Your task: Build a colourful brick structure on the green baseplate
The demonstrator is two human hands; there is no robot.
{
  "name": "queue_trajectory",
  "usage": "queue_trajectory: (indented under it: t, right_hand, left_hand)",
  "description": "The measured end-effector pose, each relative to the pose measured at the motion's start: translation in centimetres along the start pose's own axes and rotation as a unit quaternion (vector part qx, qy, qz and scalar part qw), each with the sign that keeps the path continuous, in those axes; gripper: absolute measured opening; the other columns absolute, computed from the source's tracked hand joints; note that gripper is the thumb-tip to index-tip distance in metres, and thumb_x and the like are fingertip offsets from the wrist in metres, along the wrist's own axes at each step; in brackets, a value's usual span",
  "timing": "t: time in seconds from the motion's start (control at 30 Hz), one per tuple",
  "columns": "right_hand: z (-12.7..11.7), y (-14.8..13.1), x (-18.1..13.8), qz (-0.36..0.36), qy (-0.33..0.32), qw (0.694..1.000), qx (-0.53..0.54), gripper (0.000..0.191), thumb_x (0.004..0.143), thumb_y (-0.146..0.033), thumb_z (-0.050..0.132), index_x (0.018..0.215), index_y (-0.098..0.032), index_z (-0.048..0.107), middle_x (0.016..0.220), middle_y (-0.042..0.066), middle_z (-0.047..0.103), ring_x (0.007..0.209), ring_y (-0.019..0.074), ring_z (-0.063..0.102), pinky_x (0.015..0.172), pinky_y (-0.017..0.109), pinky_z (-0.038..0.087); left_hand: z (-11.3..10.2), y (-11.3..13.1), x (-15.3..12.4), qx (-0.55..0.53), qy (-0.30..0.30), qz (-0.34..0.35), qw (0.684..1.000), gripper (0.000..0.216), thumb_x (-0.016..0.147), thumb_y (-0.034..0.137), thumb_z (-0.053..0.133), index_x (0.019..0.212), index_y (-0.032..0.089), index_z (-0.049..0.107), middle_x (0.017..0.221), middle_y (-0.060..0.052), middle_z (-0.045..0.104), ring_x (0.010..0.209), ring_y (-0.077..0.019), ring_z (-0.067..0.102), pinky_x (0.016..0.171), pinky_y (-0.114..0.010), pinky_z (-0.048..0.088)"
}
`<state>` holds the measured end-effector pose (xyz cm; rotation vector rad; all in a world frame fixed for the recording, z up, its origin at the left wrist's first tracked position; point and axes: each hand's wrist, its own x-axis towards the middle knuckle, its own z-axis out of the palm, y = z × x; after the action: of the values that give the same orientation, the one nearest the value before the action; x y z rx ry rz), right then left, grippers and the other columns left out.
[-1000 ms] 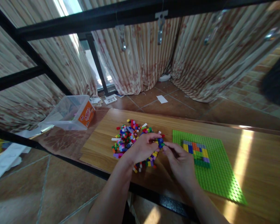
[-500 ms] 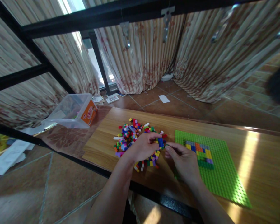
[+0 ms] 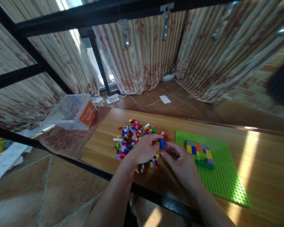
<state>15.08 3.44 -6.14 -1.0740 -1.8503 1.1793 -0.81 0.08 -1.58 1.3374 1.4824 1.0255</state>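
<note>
A blue toy brick (image 3: 162, 144) is held up over the right edge of a heap of loose bricks (image 3: 125, 143). My left hand (image 3: 148, 146) grips it from the left, its thumb and index finger closed. From the right, my right hand (image 3: 180, 159) has its thumb and index finger closed at the brick's side; whether a smaller piece sits between those fingertips is hidden. To the right lies a green baseplate (image 3: 223, 170). On it stands a low block of joined bricks (image 3: 200, 153) in yellow, blue, orange, grey, purple and green.
The heap and baseplate lie on a wooden board (image 3: 101, 135). A clear plastic bin (image 3: 68, 112) with an orange label stands at the far left. A dark bar (image 3: 165, 203) runs along the near edge. Behind hang striped curtains (image 3: 142, 56), and papers (image 3: 165, 99) lie on the tiled floor.
My right hand has moved slightly left and closed in on the blue brick, which now appears tilted differently. My left hand stays nearly in place. The view has shifted slightly.
</note>
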Motion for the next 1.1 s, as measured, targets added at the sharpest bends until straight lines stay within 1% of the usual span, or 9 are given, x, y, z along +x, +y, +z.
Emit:
queue_trajectory:
  t: [0.07,0.17,0.3,0.43,0.6,0.73,0.8,0.97,1.1]
  right_hand:
    - [0.0,-0.3,0.0,0.003,0.002,1.000,0.023,0.039,0.079,-0.043,0.068,0.109,-0.019,0.066,0.096,0.009,0.072,0.082,0.0215,0.068,0.076,0.037,0.055]
    - [-0.1,-0.7,0.0,-0.004,0.011,0.999,0.030,0.035,0.080,-0.043,0.067,0.106,-0.019,0.068,0.096,0.008,0.073,0.084,0.0215,0.068,0.078,0.037,0.055]
    - [-0.3,-0.7,-0.1,-0.008,0.023,0.999,0.033,0.030,0.083,-0.037,0.064,0.106,-0.019,0.069,0.101,0.008,0.073,0.089,0.0212,0.068,0.082,0.038,0.055]
    - [-0.4,-0.2,-0.1,0.021,0.017,0.996,0.087,0.030,0.083,-0.037,0.064,0.106,-0.019,0.070,0.100,0.007,0.074,0.085,0.0200,0.069,0.081,0.037,0.056]
    - [-0.3,-0.1,0.1,0.059,0.003,0.988,0.143,0.032,0.081,-0.040,0.066,0.104,-0.019,0.071,0.093,0.007,0.075,0.075,0.0192,0.070,0.069,0.035,0.058]
    - [-0.4,-0.5,0.0,0.035,0.011,0.992,0.119,0.029,0.079,-0.039,0.069,0.102,-0.020,0.072,0.095,0.006,0.075,0.080,0.0191,0.069,0.077,0.036,0.057]
    - [-0.5,-0.6,0.0,0.041,0.006,0.991,0.130,0.029,0.079,-0.040,0.069,0.101,-0.021,0.073,0.094,0.006,0.075,0.078,0.0187,0.069,0.076,0.035,0.057]
    - [-0.6,-0.3,0.2,0.111,-0.013,0.968,0.224,0.032,0.074,-0.042,0.074,0.098,-0.020,0.075,0.082,0.005,0.075,0.070,0.0182,0.068,0.065,0.032,0.058]
    - [-0.8,0.1,0.4,0.125,0.003,0.961,0.248,0.034,0.071,-0.044,0.076,0.096,-0.020,0.075,0.082,0.005,0.075,0.068,0.0180,0.067,0.064,0.032,0.057]
  left_hand:
    - [0.1,0.0,0.0,0.020,-0.018,0.009,1.000,0.033,0.082,0.009,0.046,0.103,0.014,0.070,0.091,-0.004,0.070,0.087,-0.0166,0.065,0.081,-0.026,0.051]
    - [0.5,-0.3,0.0,0.030,-0.032,0.008,0.999,0.032,0.085,0.013,0.044,0.104,0.016,0.069,0.094,-0.005,0.071,0.085,-0.0172,0.066,0.076,-0.026,0.052]
    - [1.2,-1.1,0.2,0.001,-0.015,-0.002,1.000,0.028,0.085,0.016,0.046,0.099,0.014,0.069,0.086,-0.006,0.070,0.077,-0.0180,0.067,0.068,-0.027,0.054]
    - [1.3,-1.7,0.4,-0.034,-0.008,-0.008,0.999,0.030,0.084,0.015,0.046,0.102,0.016,0.070,0.080,-0.004,0.069,0.073,-0.0169,0.068,0.066,-0.026,0.055]
    - [1.0,-1.0,0.4,-0.046,0.004,-0.028,0.999,0.027,0.086,0.018,0.047,0.101,0.015,0.070,0.084,-0.005,0.070,0.074,-0.0156,0.067,0.067,-0.025,0.054]
    - [1.0,-0.2,0.2,-0.046,0.015,-0.046,0.998,0.023,0.087,0.027,0.054,0.092,0.012,0.070,0.082,-0.006,0.070,0.069,-0.0147,0.064,0.064,-0.024,0.053]
    - [1.1,0.0,0.2,-0.052,0.029,-0.059,0.996,0.020,0.085,0.023,0.056,0.092,0.011,0.071,0.079,-0.005,0.069,0.066,-0.0133,0.063,0.062,-0.023,0.052]
    - [0.8,0.2,0.1,-0.087,0.030,-0.070,0.993,0.019,0.084,0.016,0.055,0.088,0.012,0.073,0.077,-0.003,0.069,0.066,-0.0118,0.063,0.063,-0.022,0.052]
    - [0.5,0.4,0.0,-0.128,0.021,-0.087,0.988,0.019,0.084,0.016,0.054,0.091,0.013,0.072,0.081,-0.004,0.069,0.070,-0.0132,0.065,0.064,-0.023,0.052]
